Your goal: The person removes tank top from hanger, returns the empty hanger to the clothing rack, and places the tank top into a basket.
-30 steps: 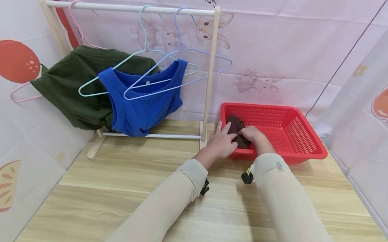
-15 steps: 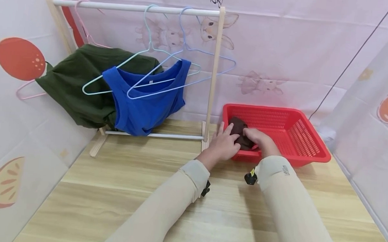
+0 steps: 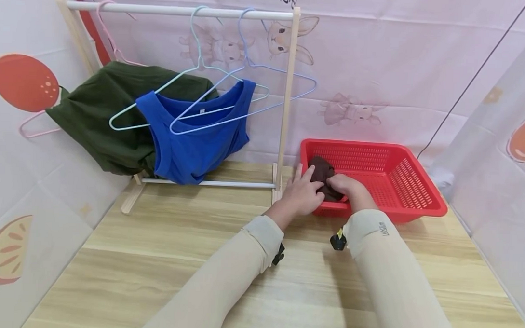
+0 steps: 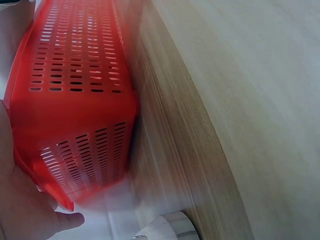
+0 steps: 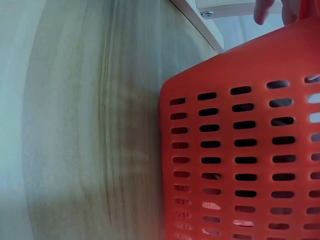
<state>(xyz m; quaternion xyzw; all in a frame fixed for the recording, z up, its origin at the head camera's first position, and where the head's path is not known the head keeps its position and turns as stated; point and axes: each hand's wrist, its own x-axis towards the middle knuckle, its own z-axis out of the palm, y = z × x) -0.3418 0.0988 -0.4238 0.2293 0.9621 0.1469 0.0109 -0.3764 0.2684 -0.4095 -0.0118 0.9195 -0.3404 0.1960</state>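
Note:
A piece of dark brown cloth (image 3: 320, 169) lies bunched in the left end of the red plastic basket (image 3: 421, 213). My left hand (image 3: 299, 195) reaches over the basket's near left corner, its fingers spread and touching the cloth. In the left wrist view this hand (image 4: 25, 205) shows at the rim, beside the slotted basket wall (image 4: 70, 112). Inside the basket, my right hand (image 3: 349, 187) pinches the cloth with curled fingers; its fingertips are partly hidden. The basket wall (image 5: 225, 150) hides most of the cloth in the right wrist view.
Left of the basket stands a clothes rack (image 3: 289, 102) with a pink hanger (image 3: 112, 45), a mint hanger (image 3: 197, 41) and a lilac hanger (image 3: 245, 42). A dark green garment (image 3: 103, 115) and a blue tank top (image 3: 193, 152) hang there. Everything stands on a wooden tabletop (image 3: 155, 257).
My right hand has shifted slightly right with its grip on the brown cloth, and the cloth's folds have changed a little. The left hand stays at the basket's corner.

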